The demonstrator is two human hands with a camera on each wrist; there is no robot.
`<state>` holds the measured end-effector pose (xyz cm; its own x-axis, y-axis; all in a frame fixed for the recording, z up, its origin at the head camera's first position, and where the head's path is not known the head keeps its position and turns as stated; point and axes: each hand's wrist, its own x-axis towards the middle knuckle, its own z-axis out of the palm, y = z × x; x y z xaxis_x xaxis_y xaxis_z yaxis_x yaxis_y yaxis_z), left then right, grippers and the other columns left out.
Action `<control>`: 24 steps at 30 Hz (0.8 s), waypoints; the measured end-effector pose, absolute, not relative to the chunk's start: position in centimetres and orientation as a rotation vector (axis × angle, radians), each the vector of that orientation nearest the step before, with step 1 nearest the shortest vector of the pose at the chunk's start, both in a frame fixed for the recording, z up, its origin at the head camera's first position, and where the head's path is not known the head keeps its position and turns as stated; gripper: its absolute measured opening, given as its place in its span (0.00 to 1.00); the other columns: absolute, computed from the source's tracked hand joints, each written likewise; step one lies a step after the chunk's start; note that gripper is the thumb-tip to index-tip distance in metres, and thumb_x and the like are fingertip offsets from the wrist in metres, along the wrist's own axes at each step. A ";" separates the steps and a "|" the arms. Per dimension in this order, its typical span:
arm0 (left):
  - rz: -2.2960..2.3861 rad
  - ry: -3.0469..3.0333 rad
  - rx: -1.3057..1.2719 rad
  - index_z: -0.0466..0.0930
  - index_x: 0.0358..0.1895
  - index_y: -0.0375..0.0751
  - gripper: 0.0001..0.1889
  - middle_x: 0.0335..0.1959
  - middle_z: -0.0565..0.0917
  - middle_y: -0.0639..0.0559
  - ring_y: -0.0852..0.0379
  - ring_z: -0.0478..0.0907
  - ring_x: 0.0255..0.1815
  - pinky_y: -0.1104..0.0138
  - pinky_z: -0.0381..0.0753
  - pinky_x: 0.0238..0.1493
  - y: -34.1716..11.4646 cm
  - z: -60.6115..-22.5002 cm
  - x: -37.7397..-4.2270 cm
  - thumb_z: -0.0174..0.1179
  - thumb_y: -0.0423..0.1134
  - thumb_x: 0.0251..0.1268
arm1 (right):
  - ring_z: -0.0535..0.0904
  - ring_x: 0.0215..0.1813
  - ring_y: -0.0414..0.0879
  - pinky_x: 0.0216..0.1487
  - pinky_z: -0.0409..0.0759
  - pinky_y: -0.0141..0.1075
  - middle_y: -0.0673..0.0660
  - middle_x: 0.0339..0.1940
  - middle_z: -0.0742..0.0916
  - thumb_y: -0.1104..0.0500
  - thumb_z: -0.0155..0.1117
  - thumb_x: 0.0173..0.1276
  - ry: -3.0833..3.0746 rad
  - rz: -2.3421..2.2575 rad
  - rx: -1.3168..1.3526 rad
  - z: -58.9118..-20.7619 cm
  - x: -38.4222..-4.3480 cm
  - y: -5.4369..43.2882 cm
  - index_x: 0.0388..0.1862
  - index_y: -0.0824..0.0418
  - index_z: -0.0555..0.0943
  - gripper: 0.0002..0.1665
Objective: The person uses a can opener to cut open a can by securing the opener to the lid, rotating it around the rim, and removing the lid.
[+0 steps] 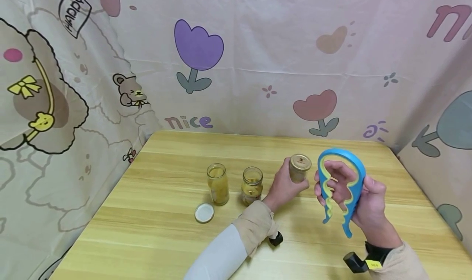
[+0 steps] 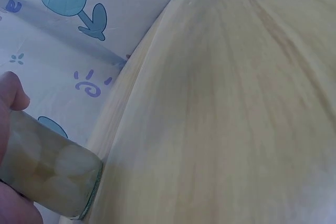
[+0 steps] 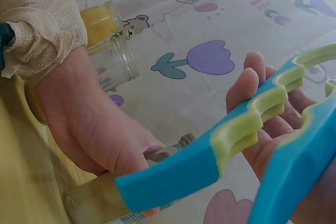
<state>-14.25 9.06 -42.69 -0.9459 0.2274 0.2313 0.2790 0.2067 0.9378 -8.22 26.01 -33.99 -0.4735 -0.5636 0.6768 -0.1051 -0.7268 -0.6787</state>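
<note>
My left hand grips a glass jar with a gold lid on it, on the right half of the table. Pale round pieces show through this jar's glass in the left wrist view, its base right at the tabletop. To the right, my right hand holds a blue jar opener with wavy yellow-green inner edges. The opener's two arms point down and stand apart, with nothing between them. In the right wrist view, one arm of the opener overlaps the gripped jar.
Left of my left forearm stand a tall lidless jar with yellow contents and a shorter lidless jar. A white round lid lies in front of them on the wooden table. Printed cloth hangs behind and at the sides.
</note>
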 end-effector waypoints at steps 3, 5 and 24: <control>-1.871 -2.405 -0.516 0.66 0.69 0.53 0.36 0.57 0.82 0.54 0.63 0.79 0.49 0.68 0.80 0.52 8.9 -42.8 -14.2 0.72 0.38 0.58 | 0.81 0.56 0.61 0.48 0.82 0.47 0.70 0.63 0.80 0.48 0.24 0.74 0.989 -2.251 -1.427 -33.9 -8.1 25.9 0.75 0.74 0.62 0.42; -1.856 -2.410 -0.521 0.66 0.69 0.53 0.36 0.57 0.81 0.54 0.63 0.79 0.49 0.69 0.80 0.52 8.8 -42.9 -14.1 0.72 0.38 0.58 | 0.81 0.57 0.60 0.52 0.83 0.46 0.70 0.64 0.80 0.49 0.23 0.74 0.996 -2.235 -1.433 -33.7 -8.1 25.9 0.75 0.75 0.62 0.42; -1.810 -2.417 -0.559 0.65 0.70 0.51 0.36 0.54 0.82 0.53 0.65 0.78 0.44 0.71 0.81 0.46 8.0 -43.2 -13.2 0.72 0.38 0.58 | 0.81 0.60 0.53 0.48 0.84 0.41 0.65 0.65 0.81 0.43 0.24 0.83 1.241 -2.234 -1.486 -34.3 -8.0 26.0 0.76 0.71 0.65 0.41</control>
<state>-13.20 7.99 -43.15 -0.9312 0.2444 0.2703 0.3281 0.2397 0.9137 -8.00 26.00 -34.26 -0.4819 -0.5578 0.6758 -0.2788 -0.6335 -0.7217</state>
